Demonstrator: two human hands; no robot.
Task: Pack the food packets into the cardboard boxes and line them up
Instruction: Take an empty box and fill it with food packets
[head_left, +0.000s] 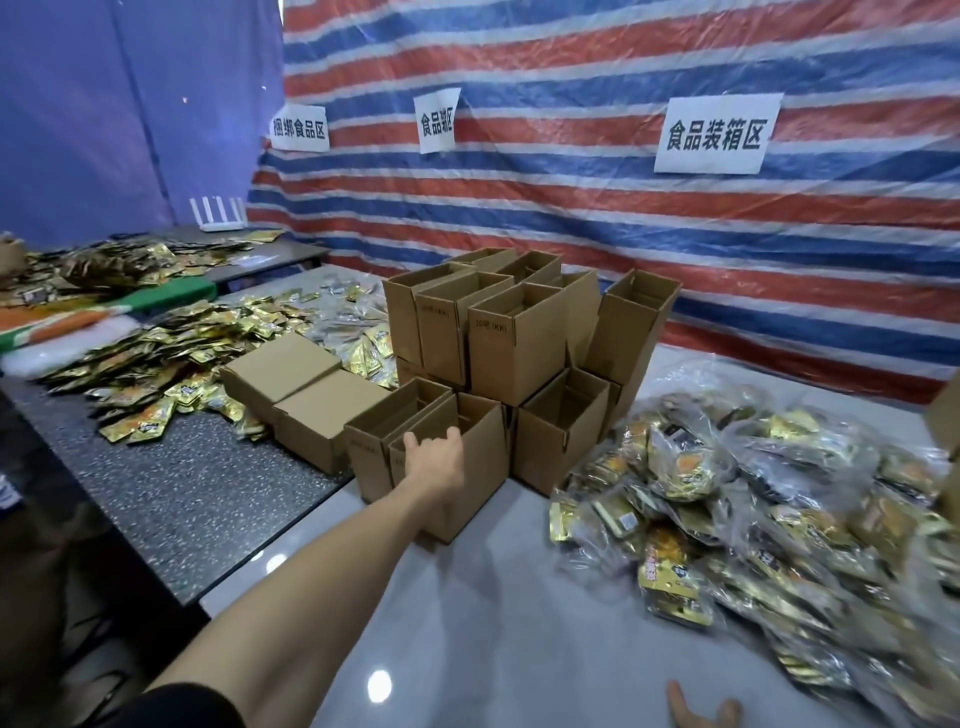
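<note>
The left hand (436, 460) is stretched out to the front open cardboard box (485, 467) on the pale tabletop (467, 623), its fingers hooked over the near rim and their tips hidden inside. That box is set at the foot of the stack of open boxes (514, 343), with bagged food packets (727, 499) heaped to the right and two closed boxes (306, 395) and loose packets (171, 353) to the left. Of the right hand (698, 712) only two fingertips, held apart, are seen at the bottom edge, so its grip cannot be told.

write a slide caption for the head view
Left hand grips an open cardboard box beside bagged food packets.
</note>
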